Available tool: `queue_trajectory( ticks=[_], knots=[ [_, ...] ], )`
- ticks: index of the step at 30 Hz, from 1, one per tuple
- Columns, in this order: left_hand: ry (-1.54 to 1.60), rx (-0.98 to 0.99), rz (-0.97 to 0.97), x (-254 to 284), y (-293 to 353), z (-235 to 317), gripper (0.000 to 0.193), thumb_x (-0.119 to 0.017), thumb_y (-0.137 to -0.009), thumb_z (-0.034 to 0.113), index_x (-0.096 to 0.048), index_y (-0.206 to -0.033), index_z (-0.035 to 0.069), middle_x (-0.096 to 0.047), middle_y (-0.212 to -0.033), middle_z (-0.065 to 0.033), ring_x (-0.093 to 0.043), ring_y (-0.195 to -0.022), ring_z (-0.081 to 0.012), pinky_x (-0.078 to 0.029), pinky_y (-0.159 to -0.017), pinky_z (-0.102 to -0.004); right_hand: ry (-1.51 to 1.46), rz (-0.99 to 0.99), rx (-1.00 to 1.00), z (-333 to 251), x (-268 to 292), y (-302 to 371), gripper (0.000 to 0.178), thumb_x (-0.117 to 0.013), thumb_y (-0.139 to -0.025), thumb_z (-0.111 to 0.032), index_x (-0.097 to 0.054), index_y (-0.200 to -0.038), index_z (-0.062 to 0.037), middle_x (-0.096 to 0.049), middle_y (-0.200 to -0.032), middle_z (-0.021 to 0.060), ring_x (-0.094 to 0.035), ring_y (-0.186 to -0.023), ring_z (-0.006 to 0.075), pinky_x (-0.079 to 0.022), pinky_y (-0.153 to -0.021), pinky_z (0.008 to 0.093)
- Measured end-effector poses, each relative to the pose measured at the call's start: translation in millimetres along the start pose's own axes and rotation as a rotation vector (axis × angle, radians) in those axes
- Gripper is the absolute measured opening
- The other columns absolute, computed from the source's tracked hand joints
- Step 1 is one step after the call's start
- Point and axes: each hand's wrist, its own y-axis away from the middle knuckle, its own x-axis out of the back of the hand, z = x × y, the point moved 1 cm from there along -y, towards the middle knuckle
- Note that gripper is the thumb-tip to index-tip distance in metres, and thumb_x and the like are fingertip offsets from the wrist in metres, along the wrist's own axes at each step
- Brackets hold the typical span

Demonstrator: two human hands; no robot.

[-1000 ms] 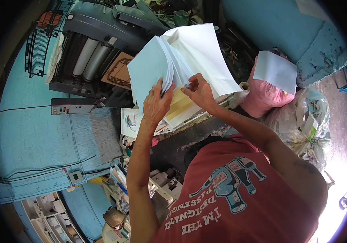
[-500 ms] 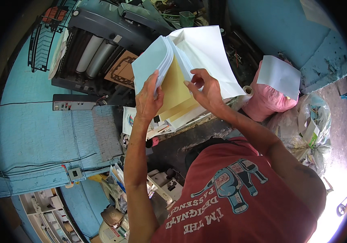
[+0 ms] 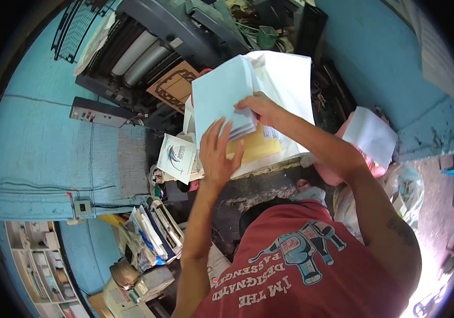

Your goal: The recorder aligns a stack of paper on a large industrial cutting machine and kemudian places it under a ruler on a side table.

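Observation:
A stack of pale blue paper sheets [image 3: 221, 90] lies on top of yellow paper [image 3: 261, 148], with a large white sheet [image 3: 293, 90] beneath and behind. My right hand [image 3: 263, 110] is closed on the stack's right edge, with fingertips on the top sheet; the rest of its grip is partly hidden. At the stack's near left corner, my left hand [image 3: 219, 153] has its fingers spread, the tips by the lower edge. Whether those fingertips touch the paper is hard to see.
A dark machine with grey rollers [image 3: 139, 58] stands at the upper left, a brown board [image 3: 171, 85] against it. A white printed card [image 3: 176, 158] lies left of the paper. At right is a pink sack [image 3: 346, 135] topped by a pale sheet [image 3: 372, 135].
The pale blue stack, bent up and parted over the yellow paper before, now lies flat and together. My left hand has let go and moved nearer me; my right hand has closed on the stack's edge.

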Motion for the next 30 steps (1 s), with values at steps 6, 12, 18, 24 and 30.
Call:
queue_trajectory(
  ticks=[6, 12, 18, 24, 30],
  knots=[
    [1.047, 1.286, 0.46, 10.9, 89.5, 30.6, 0.059, -0.07, -0.09, 0.02, -0.042, -0.139, 0.001, -0.051, -0.136, -0.0164, -0.052, -0.121, -0.0274, -0.045, -0.099, -0.0425, 0.026, 0.027, 0.18, -16.9, -56.3, 34.1, 0.048, -0.066, -0.077, 0.0, -0.051, -0.122, 0.0079, -0.064, -0.104, 0.017, -0.066, -0.089, 0.0235, -0.055, -0.075, 0.0348],
    [1.579, 1.11, 0.622, 62.9, 106.6, 51.0, 0.073, -0.065, -0.092, 0.047, -0.035, -0.144, 0.006, -0.05, -0.139, -0.013, -0.048, -0.13, -0.0254, -0.044, -0.102, -0.0456, 0.024, -0.155, 0.219, -14.6, -158.1, 95.4, 0.047, -0.066, -0.08, 0.001, -0.051, -0.124, 0.0031, -0.062, -0.11, 0.0151, -0.065, -0.097, 0.0214, -0.054, -0.083, 0.0334],
    [1.44, 1.222, 1.335, 131.0, 177.9, 83.5, 0.068, -0.061, -0.09, 0.055, -0.045, -0.137, 0.008, -0.058, -0.13, -0.0087, -0.052, -0.125, -0.0211, -0.041, -0.105, -0.0431, 0.188, -0.382, 0.18, 103.6, -212.9, 155.5, 0.049, -0.067, -0.083, -0.003, -0.049, -0.128, -0.0004, -0.054, -0.124, 0.0143, -0.058, -0.11, 0.0214, -0.05, -0.091, 0.0375],
    [1.099, 1.431, 1.841, 181.5, 325.6, 154.2, 0.051, -0.073, -0.087, 0.022, -0.051, -0.13, 0.007, -0.061, -0.12, -0.006, -0.06, -0.109, -0.0216, -0.05, -0.093, -0.0367, 0.098, -0.505, -0.339, 236.2, -264.6, 258.4, 0.054, -0.07, -0.082, -0.006, -0.046, -0.13, -0.001, -0.057, -0.117, 0.0111, -0.055, -0.109, 0.0183, -0.046, -0.095, 0.0347],
    [0.733, 1.511, 2.151, 216.5, 458.8, 253.4, 0.055, -0.065, -0.088, 0.004, -0.041, -0.138, 0.004, -0.057, -0.128, -0.0125, -0.059, -0.114, -0.0266, -0.049, -0.1, -0.0437, 0.334, -0.72, -0.672, 349.3, -306.7, 350.8, 0.064, -0.071, -0.081, -0.004, -0.038, -0.136, 0.0008, -0.053, -0.123, 0.0144, -0.056, -0.114, 0.0233, -0.049, -0.096, 0.035]
  ],
)
